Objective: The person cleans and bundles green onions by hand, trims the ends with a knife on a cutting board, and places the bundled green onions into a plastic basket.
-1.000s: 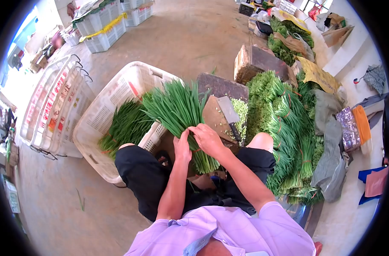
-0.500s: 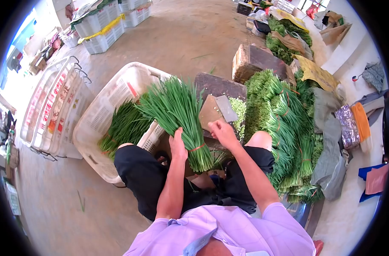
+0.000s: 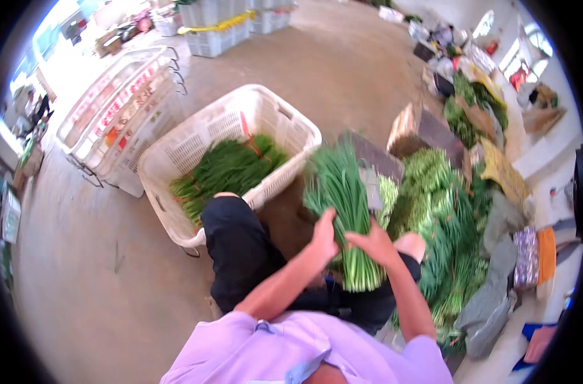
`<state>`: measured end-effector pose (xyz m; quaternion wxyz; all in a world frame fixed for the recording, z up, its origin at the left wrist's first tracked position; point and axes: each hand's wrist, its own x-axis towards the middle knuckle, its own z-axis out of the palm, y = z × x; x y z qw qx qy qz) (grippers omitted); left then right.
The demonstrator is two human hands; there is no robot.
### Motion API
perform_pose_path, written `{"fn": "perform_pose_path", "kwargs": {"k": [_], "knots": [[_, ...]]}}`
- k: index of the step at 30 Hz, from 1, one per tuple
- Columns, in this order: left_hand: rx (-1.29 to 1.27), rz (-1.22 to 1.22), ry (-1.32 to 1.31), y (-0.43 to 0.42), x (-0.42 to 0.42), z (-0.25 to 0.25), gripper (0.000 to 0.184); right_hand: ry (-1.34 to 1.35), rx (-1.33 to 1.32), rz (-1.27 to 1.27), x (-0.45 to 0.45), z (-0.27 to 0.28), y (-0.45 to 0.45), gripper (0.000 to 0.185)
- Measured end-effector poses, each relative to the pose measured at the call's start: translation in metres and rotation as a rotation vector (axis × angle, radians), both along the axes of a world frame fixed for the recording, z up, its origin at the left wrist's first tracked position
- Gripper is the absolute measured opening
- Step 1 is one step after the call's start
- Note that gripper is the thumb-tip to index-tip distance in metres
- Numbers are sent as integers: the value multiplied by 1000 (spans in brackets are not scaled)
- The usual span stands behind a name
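Observation:
A thick bunch of garlic chives (image 3: 344, 192) stands between my knees, leaf tips up and pale cut ends down; its upper leaves are blurred. My left hand (image 3: 325, 237) is closed on its left side. From the right, my right hand (image 3: 372, 243) grips it too, thumb across the stems. Left of the bunch stands a white plastic crate (image 3: 152, 168), with more banded chives (image 3: 230, 168) lying inside. Just behind the bunch is a dark block (image 3: 368, 153), with a flat grey blade-like piece (image 3: 372, 185) and chopped pale bits (image 3: 387, 197) on it.
Banded green bunches (image 3: 454, 240) are piled to my right, beside grey sacking (image 3: 491, 317). Stacked white crates (image 3: 122, 121) with metal handles stand at left, and more crates (image 3: 218, 29) stand farther back. A brown box (image 3: 425, 131) sits beyond the block.
My right hand has come from beside the block onto the chives. The bunch has moved right, away from the crate, and stands more upright. The view has turned left.

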<state>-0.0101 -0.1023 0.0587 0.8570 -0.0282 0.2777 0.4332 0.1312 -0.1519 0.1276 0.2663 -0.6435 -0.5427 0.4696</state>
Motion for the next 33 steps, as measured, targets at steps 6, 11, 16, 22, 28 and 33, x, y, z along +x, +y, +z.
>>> {"fn": "perform_pose_path", "kwargs": {"k": [6, 11, 16, 22, 28, 33], "knots": [[73, -116, -59, -24, 18, -5, 37, 118, -87, -55, 28, 20, -45, 60], [112, 75, 118, 45, -14, 22, 29, 177, -27, -25, 25, 23, -59, 75], [188, 258, 29, 104, -29, 11, 32, 318, -39, -104, 35, -8, -46, 74], [328, 449, 412, 158, -66, 30, 59, 523, -172, -328, 56, -14, -11, 72], [963, 104, 646, 113, -38, 24, 57, 721, -170, -471, 74, -37, 41, 72], [1722, -71, 1305, 91, -43, 69, 93, 985, -449, -551, 56, 1, 72, 79]]}}
